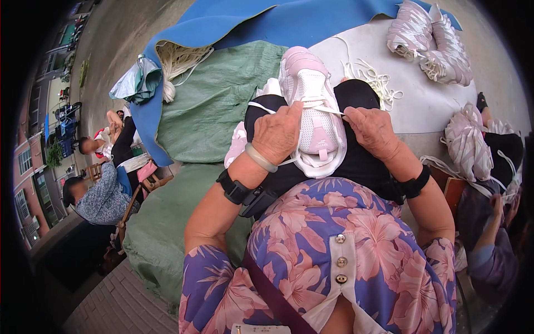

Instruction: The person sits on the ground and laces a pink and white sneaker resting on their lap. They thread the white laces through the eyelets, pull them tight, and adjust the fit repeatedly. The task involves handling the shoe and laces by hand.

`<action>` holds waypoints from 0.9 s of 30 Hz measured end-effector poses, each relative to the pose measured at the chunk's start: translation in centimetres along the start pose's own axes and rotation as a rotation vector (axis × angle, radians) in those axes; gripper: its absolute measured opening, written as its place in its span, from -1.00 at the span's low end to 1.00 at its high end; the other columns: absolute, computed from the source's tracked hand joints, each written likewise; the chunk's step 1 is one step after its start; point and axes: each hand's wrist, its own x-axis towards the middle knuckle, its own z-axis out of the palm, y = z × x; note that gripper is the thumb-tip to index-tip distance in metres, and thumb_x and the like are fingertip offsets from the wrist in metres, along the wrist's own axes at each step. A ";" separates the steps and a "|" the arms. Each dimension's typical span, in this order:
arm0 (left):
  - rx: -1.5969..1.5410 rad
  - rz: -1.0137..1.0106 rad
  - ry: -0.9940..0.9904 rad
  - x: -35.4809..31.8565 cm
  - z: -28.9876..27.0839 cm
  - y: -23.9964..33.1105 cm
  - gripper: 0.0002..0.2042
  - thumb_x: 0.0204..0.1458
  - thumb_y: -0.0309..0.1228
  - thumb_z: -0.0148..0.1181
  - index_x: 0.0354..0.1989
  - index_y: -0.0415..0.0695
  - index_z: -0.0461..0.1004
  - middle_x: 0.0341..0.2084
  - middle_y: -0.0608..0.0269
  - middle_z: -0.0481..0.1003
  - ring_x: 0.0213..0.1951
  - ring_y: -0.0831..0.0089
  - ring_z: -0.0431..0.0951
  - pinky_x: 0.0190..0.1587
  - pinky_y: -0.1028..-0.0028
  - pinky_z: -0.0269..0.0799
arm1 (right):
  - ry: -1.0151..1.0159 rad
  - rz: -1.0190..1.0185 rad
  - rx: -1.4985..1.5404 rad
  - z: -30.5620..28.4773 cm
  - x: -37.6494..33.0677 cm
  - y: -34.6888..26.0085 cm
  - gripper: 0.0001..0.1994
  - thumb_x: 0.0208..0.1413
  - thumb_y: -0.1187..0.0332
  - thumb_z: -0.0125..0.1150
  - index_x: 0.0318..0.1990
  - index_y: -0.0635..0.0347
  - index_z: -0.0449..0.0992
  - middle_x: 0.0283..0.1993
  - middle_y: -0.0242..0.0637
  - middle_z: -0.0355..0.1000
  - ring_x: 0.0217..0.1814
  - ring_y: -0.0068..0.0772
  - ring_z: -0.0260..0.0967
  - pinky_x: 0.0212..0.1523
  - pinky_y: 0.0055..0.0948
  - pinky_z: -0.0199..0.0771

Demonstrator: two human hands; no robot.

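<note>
A pink and white sneaker (pixel 321 136) rests on my lap, its heel toward me and its toe pointing away. White shoelace (pixel 329 110) crosses the upper part of its tongue. My left hand (pixel 279 132) is closed at the sneaker's left side, pinching the lace by the eyelets. On the other side my right hand (pixel 370 131) pinches a lace end drawn out to the right, clear of the shoe. Partly hidden behind my left forearm, another pink shoe (pixel 237 143) lies beside my leg.
Green sheeting (pixel 222 106) and a blue mat (pixel 245 25) cover the surface ahead. A bundle of pale laces (pixel 181 61) lies left, loose laces (pixel 370 80) right. Bundled pink shoes (pixel 431 42) sit far right. A co-worker's hand (pixel 497 206) is at right; people sit left.
</note>
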 end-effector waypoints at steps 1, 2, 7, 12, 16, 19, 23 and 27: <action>0.048 -0.007 -0.049 -0.1 -0.3 0.1 -0.87 -0.05 -0.50 -0.06 -0.31 -0.15 0.33 -0.59 0.12 0.41 -0.59 0.11 0.46 -0.58 0.24 0.37 | 0.028 0.017 0.047 0.0 -0.1 0.1 -0.95 -0.04 0.46 0.08 -0.39 0.12 0.36 -0.60 -0.24 0.33 -0.57 -0.15 0.35 -0.58 -0.29 0.32; 0.039 0.012 -0.034 -0.4 -0.4 -0.2 -0.91 -0.06 -0.51 -0.06 -0.36 -0.15 0.33 -0.62 0.12 0.40 -0.60 0.11 0.46 -0.59 0.24 0.35 | 0.053 0.028 0.082 0.1 -0.2 0.2 -0.95 -0.04 0.46 0.09 -0.39 0.12 0.37 -0.58 -0.23 0.34 -0.55 -0.15 0.36 -0.57 -0.30 0.33; 0.008 0.036 0.043 -2.1 -0.7 -2.4 -0.94 -0.10 -0.54 -0.06 -0.56 -0.13 0.29 -0.69 0.12 0.37 -0.61 0.11 0.44 -0.61 0.23 0.30 | 0.111 0.145 0.216 0.4 -1.5 1.6 -0.92 -0.05 0.45 0.15 -0.36 0.12 0.42 -0.52 -0.18 0.40 -0.48 -0.13 0.40 -0.53 -0.32 0.36; -0.071 0.076 0.069 -3.4 -0.8 -3.3 -0.98 -0.11 -0.53 0.00 -0.51 -0.12 0.33 -0.65 0.15 0.38 -0.55 0.14 0.45 -0.54 0.27 0.33 | 0.022 0.222 0.330 -1.4 -2.5 2.8 -0.92 -0.03 0.44 0.16 -0.35 0.11 0.44 -0.53 -0.19 0.39 -0.49 -0.16 0.39 -0.49 -0.33 0.33; 0.024 0.071 0.074 -6.7 -3.3 -6.9 -0.95 -0.09 -0.52 0.03 -0.42 -0.12 0.39 -0.58 0.13 0.40 -0.48 0.14 0.45 -0.46 0.29 0.37 | -0.053 0.067 0.045 -6.4 -4.8 5.5 -0.91 -0.04 0.48 0.15 -0.34 0.14 0.44 -0.51 -0.22 0.38 -0.47 -0.17 0.34 -0.37 -0.32 0.30; 0.153 0.047 0.140 -9.7 -5.7 -12.2 -0.93 -0.07 -0.52 0.01 -0.39 -0.13 0.40 -0.52 0.07 0.41 -0.44 0.13 0.46 -0.43 0.28 0.37 | -0.126 0.098 -0.150 -11.6 -6.3 7.7 -0.90 -0.05 0.50 0.12 -0.33 0.18 0.44 -0.44 -0.22 0.38 -0.40 -0.15 0.31 -0.31 -0.30 0.29; 0.462 -0.104 0.147 -14.9 -11.9 -19.9 -0.90 -0.02 -0.51 -0.03 -0.34 -0.16 0.39 -0.50 0.07 0.41 -0.43 0.13 0.47 -0.41 0.26 0.37 | -0.099 0.061 -0.378 -19.8 -6.3 11.7 -0.84 -0.02 0.54 0.07 -0.24 0.21 0.45 -0.33 -0.18 0.42 -0.30 -0.12 0.32 -0.25 -0.28 0.32; 0.623 -0.256 0.278 -18.5 -19.1 -25.4 -0.84 0.08 -0.42 -0.04 -0.23 -0.16 0.44 -0.41 0.05 0.47 -0.35 0.13 0.49 -0.33 0.28 0.40 | 0.010 0.024 -0.659 -29.7 -7.4 17.0 -0.78 -0.05 0.57 0.06 -0.20 0.19 0.45 -0.22 -0.22 0.45 -0.25 -0.16 0.35 -0.22 -0.33 0.37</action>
